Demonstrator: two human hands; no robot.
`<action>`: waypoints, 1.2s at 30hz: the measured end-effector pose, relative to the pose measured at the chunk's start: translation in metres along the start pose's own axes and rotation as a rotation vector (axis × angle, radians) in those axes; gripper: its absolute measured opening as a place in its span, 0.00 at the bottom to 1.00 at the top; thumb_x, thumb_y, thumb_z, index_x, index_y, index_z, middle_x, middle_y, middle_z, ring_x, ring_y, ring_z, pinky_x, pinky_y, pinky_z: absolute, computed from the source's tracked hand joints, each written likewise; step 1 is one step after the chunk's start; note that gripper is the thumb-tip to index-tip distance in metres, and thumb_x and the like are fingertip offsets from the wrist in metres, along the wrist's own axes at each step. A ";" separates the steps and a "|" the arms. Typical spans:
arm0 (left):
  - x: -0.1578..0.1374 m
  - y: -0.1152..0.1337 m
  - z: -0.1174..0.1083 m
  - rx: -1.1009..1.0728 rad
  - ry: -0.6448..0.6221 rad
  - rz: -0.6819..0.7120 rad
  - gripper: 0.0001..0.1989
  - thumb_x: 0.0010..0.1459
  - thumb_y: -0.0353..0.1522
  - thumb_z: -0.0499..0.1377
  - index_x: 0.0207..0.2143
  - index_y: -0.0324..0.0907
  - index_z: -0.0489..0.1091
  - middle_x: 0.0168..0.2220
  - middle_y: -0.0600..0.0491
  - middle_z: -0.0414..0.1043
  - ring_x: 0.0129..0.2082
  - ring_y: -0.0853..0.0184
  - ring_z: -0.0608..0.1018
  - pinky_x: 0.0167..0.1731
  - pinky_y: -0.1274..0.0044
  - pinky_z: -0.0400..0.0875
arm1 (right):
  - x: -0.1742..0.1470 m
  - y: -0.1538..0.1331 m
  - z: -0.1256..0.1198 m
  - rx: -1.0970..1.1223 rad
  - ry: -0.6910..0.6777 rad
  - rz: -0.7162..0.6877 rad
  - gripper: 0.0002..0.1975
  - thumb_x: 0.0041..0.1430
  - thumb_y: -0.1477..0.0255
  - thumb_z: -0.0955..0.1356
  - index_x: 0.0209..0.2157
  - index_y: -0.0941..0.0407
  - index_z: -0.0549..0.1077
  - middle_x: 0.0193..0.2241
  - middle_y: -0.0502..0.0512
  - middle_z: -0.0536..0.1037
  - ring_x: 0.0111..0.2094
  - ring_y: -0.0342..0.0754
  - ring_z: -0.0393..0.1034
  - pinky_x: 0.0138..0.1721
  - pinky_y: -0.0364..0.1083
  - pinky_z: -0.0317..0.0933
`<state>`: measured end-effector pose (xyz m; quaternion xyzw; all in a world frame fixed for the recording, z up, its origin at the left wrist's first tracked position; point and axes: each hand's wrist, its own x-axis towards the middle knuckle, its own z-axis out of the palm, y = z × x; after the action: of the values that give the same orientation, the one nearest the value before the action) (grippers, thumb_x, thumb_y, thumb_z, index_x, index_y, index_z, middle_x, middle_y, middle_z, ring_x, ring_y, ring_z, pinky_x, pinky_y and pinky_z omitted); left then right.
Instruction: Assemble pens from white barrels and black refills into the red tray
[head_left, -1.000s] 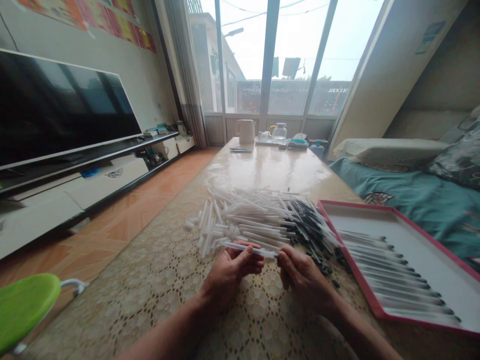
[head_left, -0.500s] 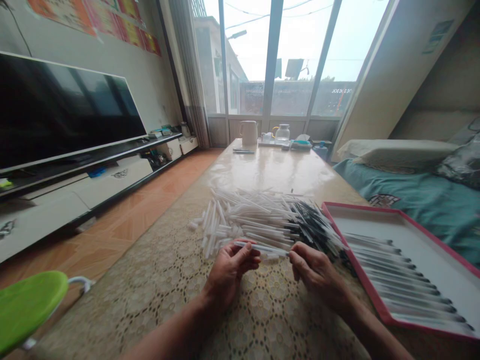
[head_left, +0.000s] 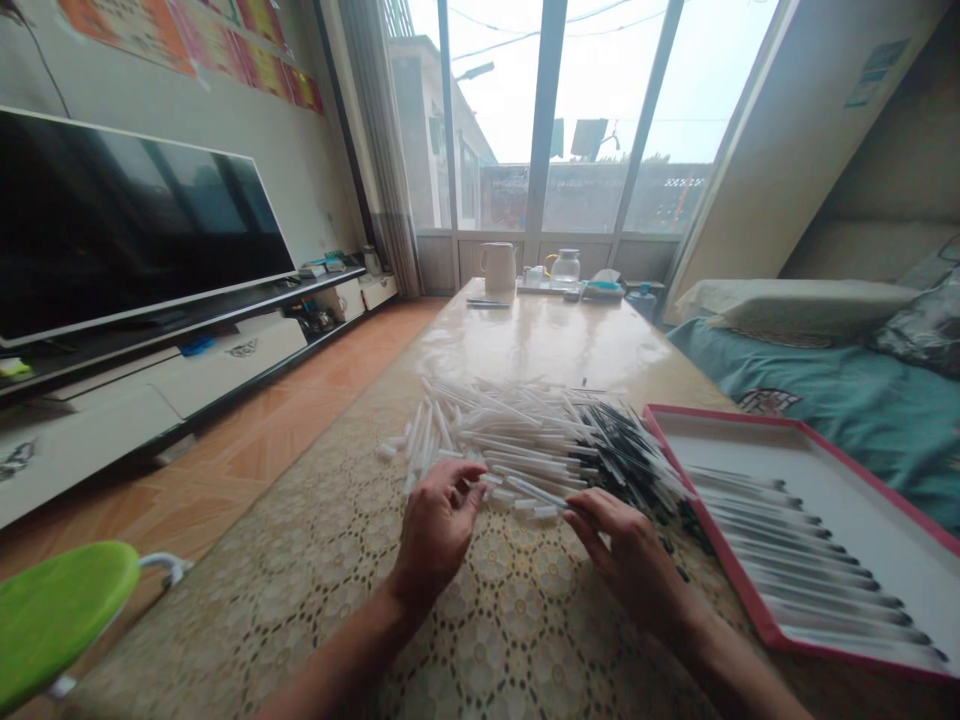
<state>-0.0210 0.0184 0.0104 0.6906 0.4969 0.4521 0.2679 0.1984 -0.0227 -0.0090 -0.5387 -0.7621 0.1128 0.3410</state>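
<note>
My right hand (head_left: 626, 545) pinches one end of a slim whitish pen barrel (head_left: 534, 491), which slants up and left over the table. Thumb and fingers of my left hand (head_left: 441, 520) are pinched together just left of the barrel's far tip. A small white piece (head_left: 492, 479) shows at those fingertips; its kind is too small to tell. Beyond both hands lies a heap of white pen tubes (head_left: 517, 440). Black-and-clear pen refills (head_left: 626, 455) are piled at its right side.
To the right stands a shallow pink-rimmed box (head_left: 724, 575) with a row of clear pens (head_left: 817, 565) with black ends. Small black parts (head_left: 694, 520) lie beside it. A pitcher (head_left: 498, 268) and glass jug (head_left: 565, 266) stand at the far end. A green stool (head_left: 67, 615) is at left.
My left hand has moved left, away from the pen barrel it was touching. My right hand has shifted slightly left, still holding the barrel, which now tilts more.
</note>
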 end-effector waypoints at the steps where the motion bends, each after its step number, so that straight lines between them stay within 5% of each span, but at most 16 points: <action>1: 0.003 -0.002 -0.005 0.113 0.024 0.051 0.07 0.53 0.29 0.57 0.36 0.43 0.73 0.36 0.50 0.74 0.35 0.63 0.74 0.38 0.71 0.68 | 0.000 0.000 -0.001 0.011 0.025 0.014 0.09 0.63 0.70 0.59 0.37 0.56 0.70 0.34 0.56 0.74 0.35 0.49 0.69 0.36 0.46 0.62; 8: 0.008 -0.018 -0.016 0.543 -0.052 0.119 0.13 0.50 0.22 0.55 0.37 0.42 0.73 0.37 0.47 0.72 0.41 0.57 0.70 0.44 0.67 0.65 | 0.001 -0.001 -0.007 0.019 0.085 0.066 0.10 0.62 0.69 0.60 0.35 0.55 0.71 0.33 0.56 0.76 0.34 0.49 0.71 0.35 0.46 0.62; 19: 0.008 -0.022 -0.012 0.590 -0.123 0.056 0.12 0.53 0.24 0.54 0.39 0.39 0.72 0.35 0.46 0.72 0.36 0.60 0.73 0.39 0.71 0.66 | 0.001 0.000 -0.006 0.026 0.044 0.082 0.11 0.63 0.69 0.59 0.36 0.57 0.70 0.34 0.56 0.76 0.34 0.49 0.71 0.35 0.46 0.62; 27: 0.009 -0.014 -0.012 0.235 0.061 0.034 0.06 0.53 0.31 0.57 0.34 0.41 0.72 0.33 0.49 0.74 0.32 0.63 0.75 0.34 0.74 0.68 | 0.001 -0.004 -0.006 0.060 0.060 0.066 0.11 0.62 0.68 0.59 0.37 0.57 0.70 0.34 0.56 0.76 0.34 0.49 0.71 0.35 0.45 0.62; 31: 0.008 -0.008 -0.006 -0.066 -0.018 -0.089 0.07 0.49 0.33 0.61 0.31 0.40 0.73 0.30 0.50 0.74 0.26 0.66 0.75 0.26 0.77 0.69 | 0.001 -0.006 -0.006 0.075 0.088 0.070 0.10 0.62 0.69 0.60 0.39 0.56 0.70 0.34 0.56 0.76 0.34 0.48 0.70 0.35 0.45 0.62; 36: 0.005 -0.002 -0.002 -0.374 -0.138 -0.146 0.07 0.51 0.33 0.61 0.32 0.40 0.71 0.33 0.49 0.75 0.32 0.65 0.77 0.30 0.76 0.71 | 0.000 -0.010 -0.008 0.054 0.076 0.084 0.07 0.61 0.71 0.60 0.32 0.56 0.68 0.25 0.51 0.72 0.26 0.45 0.66 0.29 0.43 0.57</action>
<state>-0.0231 0.0238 0.0109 0.6203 0.4337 0.4675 0.4567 0.1958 -0.0283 0.0025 -0.5646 -0.7220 0.1268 0.3792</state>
